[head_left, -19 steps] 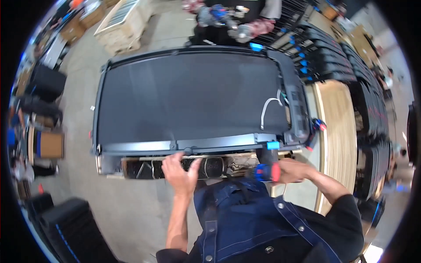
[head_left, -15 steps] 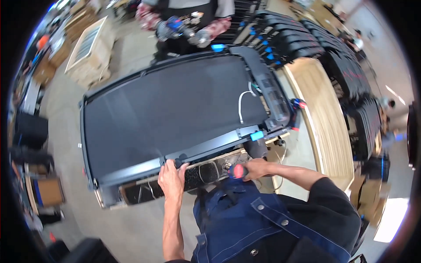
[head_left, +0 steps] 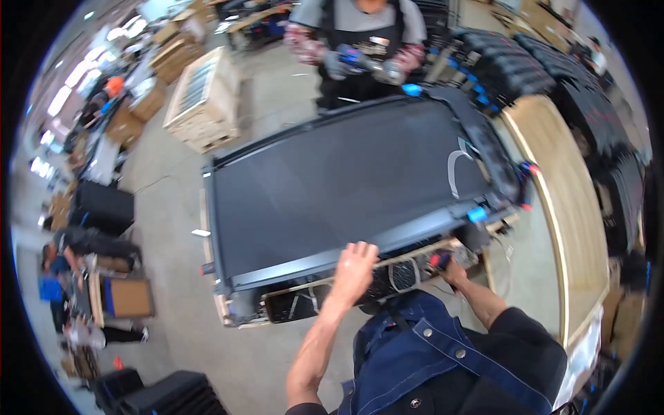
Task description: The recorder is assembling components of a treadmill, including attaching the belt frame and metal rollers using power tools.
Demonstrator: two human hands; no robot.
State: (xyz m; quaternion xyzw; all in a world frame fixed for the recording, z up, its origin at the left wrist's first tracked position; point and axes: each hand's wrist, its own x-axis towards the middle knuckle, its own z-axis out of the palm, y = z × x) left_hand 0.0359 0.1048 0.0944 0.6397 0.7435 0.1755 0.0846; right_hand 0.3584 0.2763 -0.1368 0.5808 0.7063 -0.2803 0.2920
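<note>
A treadmill deck (head_left: 332, 187) with a black belt lies in front of me, its motor end to the right. My left hand (head_left: 355, 270) is on the near side rail (head_left: 297, 266), fingers bent together over it; whatever lies under them is hidden. To the right, my right hand (head_left: 454, 274) is closed round a red-and-dark cordless driver (head_left: 439, 261), low beside the near edge. Its tip cannot be made out. A white cable (head_left: 452, 173) curves over the belt near the motor end. Blue tabs (head_left: 477, 214) sit at that end's corners.
Across the deck a gloved co-worker (head_left: 363, 62) holds a blue-and-grey tool. A wooden tray-like crate (head_left: 564, 207) stands at the right, with stacked black frames (head_left: 581, 117) beyond. A slatted wooden crate (head_left: 204, 104) stands far left. Below the near rail is a black-lined trough (head_left: 287, 304).
The view has swung left, so the deck appears farther right. My left hand has moved right along the rail, covering the small black parts it touched. My right hand still holds the driver.
</note>
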